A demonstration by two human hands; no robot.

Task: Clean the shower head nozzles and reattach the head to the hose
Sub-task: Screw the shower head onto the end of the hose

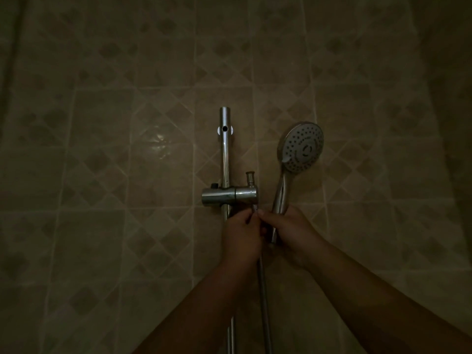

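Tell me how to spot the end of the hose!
Find the shiny rail on the tiled wall. Go down to its bracket. The hose comes up through the bracket's right side, and its end is the small stubby nut poking out on top, far shorter than the rail.

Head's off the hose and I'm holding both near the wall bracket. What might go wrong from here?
The right hand grips the shower head low on its handle while also pinching the hose; it may slip and fall. The hose end pokes through the bracket, so it could snag. In this dim light, threads might cross.
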